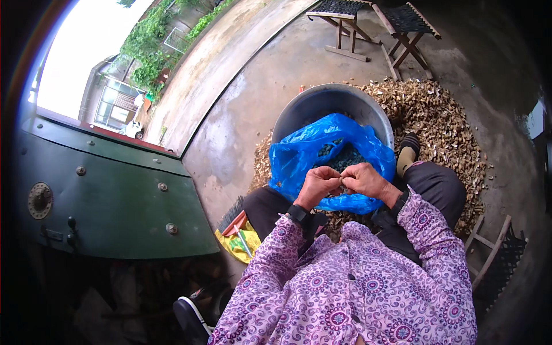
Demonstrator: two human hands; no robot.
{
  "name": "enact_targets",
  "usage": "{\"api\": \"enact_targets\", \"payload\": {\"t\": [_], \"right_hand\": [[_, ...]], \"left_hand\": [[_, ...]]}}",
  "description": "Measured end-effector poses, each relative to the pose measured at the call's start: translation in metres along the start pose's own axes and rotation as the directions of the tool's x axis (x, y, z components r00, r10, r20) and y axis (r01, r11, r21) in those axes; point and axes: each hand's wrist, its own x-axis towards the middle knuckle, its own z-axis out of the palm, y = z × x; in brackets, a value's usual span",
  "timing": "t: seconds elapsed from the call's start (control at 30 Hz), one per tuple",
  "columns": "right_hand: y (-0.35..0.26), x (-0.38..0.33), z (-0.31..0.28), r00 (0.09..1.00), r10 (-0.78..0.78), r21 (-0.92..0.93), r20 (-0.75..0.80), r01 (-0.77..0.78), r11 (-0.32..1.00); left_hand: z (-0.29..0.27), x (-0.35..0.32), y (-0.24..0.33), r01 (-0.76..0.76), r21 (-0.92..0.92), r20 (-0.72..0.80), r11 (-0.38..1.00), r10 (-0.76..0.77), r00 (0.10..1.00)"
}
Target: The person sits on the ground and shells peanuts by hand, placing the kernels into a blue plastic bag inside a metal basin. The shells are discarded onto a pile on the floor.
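Basin [345,98]: one, metal, with one blue bag [294,155] in it holding dark pieces [349,156], too many to count. Over the bag, your left hand [319,186] and right hand [369,179] meet, fingertips pinched; whether they grip anything, I cannot tell. Three stools [405,18]: two beyond the basin, one rightward. Brown husks [440,118] crowd the basin.

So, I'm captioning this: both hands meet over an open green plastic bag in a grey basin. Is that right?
Not quite: the plastic bag is blue, not green, as the head view shows. The rest holds: the left hand and right hand meet over the open bag, which sits in a grey basin.
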Motion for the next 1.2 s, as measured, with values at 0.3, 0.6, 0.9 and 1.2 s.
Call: {"api": "enact_targets", "payload": {"t": [0.3,0.6,0.9,1.2], "right_hand": [[0.001,0.000,0.003,0.983,-0.122,-0.224,-0.137,0.089,0.970],[0.014,0.014,0.015,0.915,-0.235,-0.297,-0.328,0.137,0.945],[0.028,0.032,0.008,0.933,0.228,0.306,-0.278,-0.139,0.942],[0.023,0.034,-0.008,0.950,0.207,0.121,-0.232,-0.183,0.976]], "left_hand": [[0.006,0.006,-0.002,0.007,-0.012,-0.054,1.000,-0.008,0.998],[0.017,0.011,-0.012,0.003,-0.226,-0.259,0.974,-0.063,0.964],[0.016,0.010,-0.030,0.039,-0.642,-0.205,0.766,-0.220,0.954],[-0.011,0.007,-0.026,-0.036,-0.527,-0.307,0.849,-0.151,0.940]]}}
